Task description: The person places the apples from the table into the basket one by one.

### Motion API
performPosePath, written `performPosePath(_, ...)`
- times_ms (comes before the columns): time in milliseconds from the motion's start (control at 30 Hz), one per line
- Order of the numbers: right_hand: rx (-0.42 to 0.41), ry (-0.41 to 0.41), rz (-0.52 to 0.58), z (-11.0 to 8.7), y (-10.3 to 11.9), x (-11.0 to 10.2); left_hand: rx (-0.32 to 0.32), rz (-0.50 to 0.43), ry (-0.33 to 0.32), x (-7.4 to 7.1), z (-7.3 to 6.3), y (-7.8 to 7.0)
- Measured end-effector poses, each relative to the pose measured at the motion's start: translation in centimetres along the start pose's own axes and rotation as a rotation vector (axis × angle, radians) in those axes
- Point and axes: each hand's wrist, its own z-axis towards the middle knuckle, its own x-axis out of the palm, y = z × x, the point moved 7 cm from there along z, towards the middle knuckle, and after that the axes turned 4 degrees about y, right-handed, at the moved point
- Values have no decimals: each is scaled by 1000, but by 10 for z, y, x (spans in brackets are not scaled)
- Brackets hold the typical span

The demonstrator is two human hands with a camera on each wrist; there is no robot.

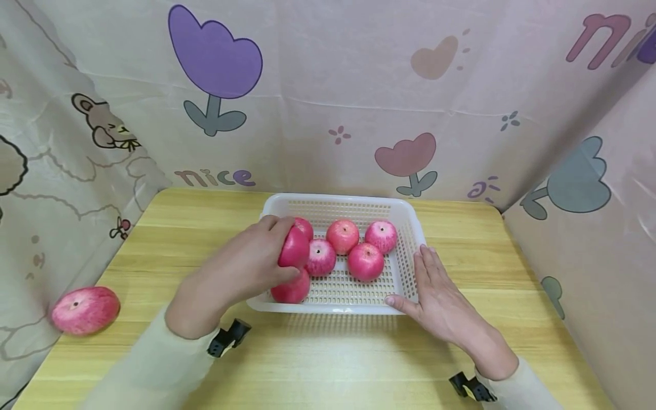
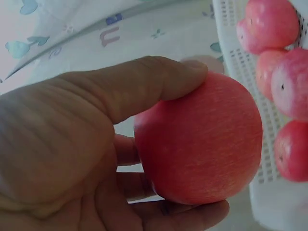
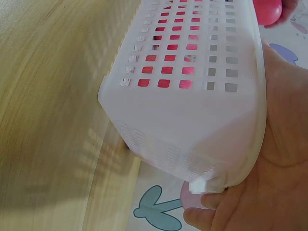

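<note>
My left hand (image 1: 248, 259) grips a red apple (image 1: 295, 249) over the left end of a white plastic basket (image 1: 333, 309). In the left wrist view, the thumb lies along one side of this apple (image 2: 202, 139) and the fingers curl under the other. Several pink-red apples sit inside the basket, among them a striped one (image 1: 321, 258) in the middle and a redder one (image 1: 290, 287) at the front left, just below the held apple. My right hand (image 1: 443, 302) rests on the basket's front right corner, its fingers straight along the right rim and its thumb over the front rim.
A single larger-looking apple (image 1: 85, 310) lies at the left edge of the wooden table (image 1: 328, 364). Patterned cloth (image 1: 318, 68) hangs behind the table and along both sides. The basket stands near the back cloth.
</note>
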Motion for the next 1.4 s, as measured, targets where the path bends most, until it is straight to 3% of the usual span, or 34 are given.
performPosePath(300, 5, -1, 2, 0, 0, 0, 133, 81, 64, 28, 23, -24)
performPosePath(833, 11, 2, 1, -1, 0, 0, 196, 148, 191, 70, 46, -44)
performPosePath(1400, 18, 6, 11, 0, 0, 0, 252, 228, 276, 93, 56, -52)
